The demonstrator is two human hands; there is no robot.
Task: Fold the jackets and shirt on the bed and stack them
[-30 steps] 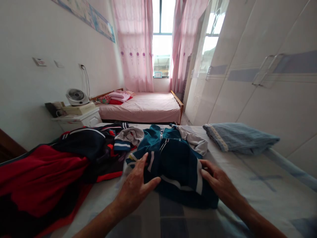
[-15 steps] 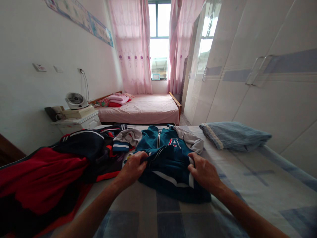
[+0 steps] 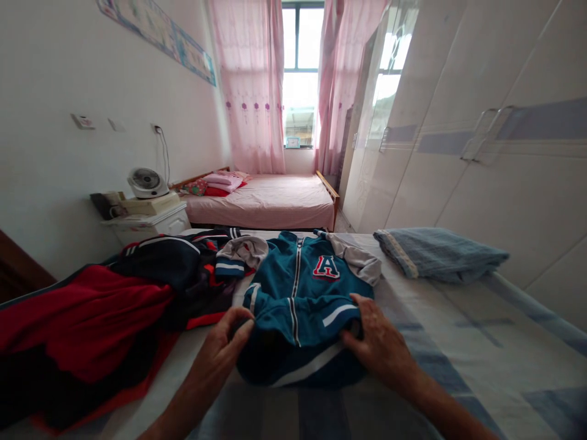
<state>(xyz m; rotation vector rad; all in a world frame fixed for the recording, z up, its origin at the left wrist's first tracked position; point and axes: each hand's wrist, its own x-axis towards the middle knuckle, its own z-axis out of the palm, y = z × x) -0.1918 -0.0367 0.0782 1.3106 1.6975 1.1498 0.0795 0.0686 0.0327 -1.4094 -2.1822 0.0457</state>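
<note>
Because its collar points away and its hem lies nearest the person, a teal jacket (image 3: 275, 275) can be handled by its lower edge, laid front up on a near bed (image 3: 463, 366) with a pale, blue-patterned sheet. The left hand (image 3: 222, 345) is closed narrowly on one side of the hem, fingers and thumb pinched together; by the right hand (image 3: 383, 342), the other side is gripped, fingers above and thumb tucked below. By this two-sided hold the front hem seems to be kept level and raised, since the dark inside shows beneath it. Grey sleeves (image 3: 358, 260) are bent outward, and the chest is marked with a red-edged letter A (image 3: 326, 267) beside a white-edged zip (image 3: 297, 275). Red and black clothes (image 3: 87, 305) are heaped left of the jacket; a folded blue cloth (image 3: 447, 253) is placed to its right, both probably set aside to leave it room.
</note>
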